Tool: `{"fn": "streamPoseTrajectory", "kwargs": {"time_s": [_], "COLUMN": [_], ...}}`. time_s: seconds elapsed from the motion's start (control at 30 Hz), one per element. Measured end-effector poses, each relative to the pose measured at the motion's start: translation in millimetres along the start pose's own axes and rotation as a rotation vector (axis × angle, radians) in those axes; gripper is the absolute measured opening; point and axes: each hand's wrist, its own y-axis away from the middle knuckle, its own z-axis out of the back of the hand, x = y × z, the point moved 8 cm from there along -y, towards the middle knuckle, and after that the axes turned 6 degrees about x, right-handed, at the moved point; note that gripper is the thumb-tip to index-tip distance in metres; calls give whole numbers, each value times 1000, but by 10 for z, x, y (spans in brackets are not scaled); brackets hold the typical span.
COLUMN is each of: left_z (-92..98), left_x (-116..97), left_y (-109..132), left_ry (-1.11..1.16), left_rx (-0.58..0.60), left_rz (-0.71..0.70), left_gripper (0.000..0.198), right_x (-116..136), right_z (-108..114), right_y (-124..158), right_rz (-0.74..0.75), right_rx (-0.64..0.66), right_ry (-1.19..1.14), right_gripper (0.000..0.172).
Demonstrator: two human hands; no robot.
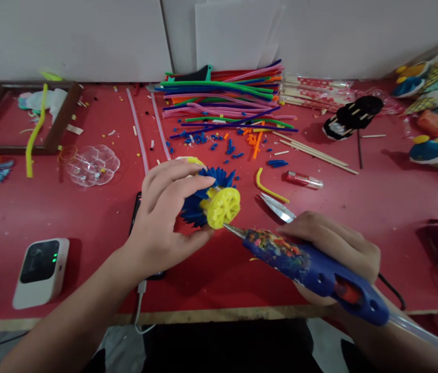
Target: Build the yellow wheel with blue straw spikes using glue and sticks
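Observation:
My left hand (164, 217) is closed around a blue and yellow pipe-cleaner craft (223, 207), a spiky blue body with a round yellow wheel-like end turned toward the right. My right hand (331, 248) grips a blue hot glue gun (296, 264), its barrel crusted with coloured residue and a clear glue stick out of its back. The metal nozzle tip is at the lower edge of the yellow wheel. Beside my right hand's fingers lie the silver blades of scissors (279, 207); their handles are hidden under the hand.
A pile of coloured pipe cleaners (222, 96) lies at the back. Around it are blue clippings, wooden sticks (314, 150) and a red-handled tool (303, 179). A white device (42, 272), a clear flower-shaped palette (92, 165) and a brown frame (61, 116) are on the left.

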Motion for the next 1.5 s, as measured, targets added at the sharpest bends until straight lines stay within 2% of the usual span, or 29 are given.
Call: {"fn": "streamPoseTrajectory", "kwargs": {"time_s": [0.1,0.47,0.73,1.07,1.23,1.37,1.5], "left_z": [-29,-47,-51,-5,4,13,39], "left_x": [-19,-111,-46,-40,-21,-24,-11], "left_y": [9,22,22,0,-1,4,8], "left_ry": [-25,-64,-43,-20,6,7,16], "left_rx": [0,-30,-8,5,-12,-33,-44], "left_rz": [4,-95,-12,-17,7,1,21], "left_gripper": [52,56,53,54,54,53,54], "right_x": [48,59,58,22,-4,5,1], "right_z": [26,34,10,-8,5,-15,27], "right_y": [-42,-44,-53,-16,-4,-2,-18], "right_rz": [33,3,31,21,-11,19,-3], "right_rx": [-7,-49,-20,9,-24,0,-45], "right_ry": [-17,-2,10,-24,-9,4,38], "right_gripper": [15,15,22,31,32,36,29]}}
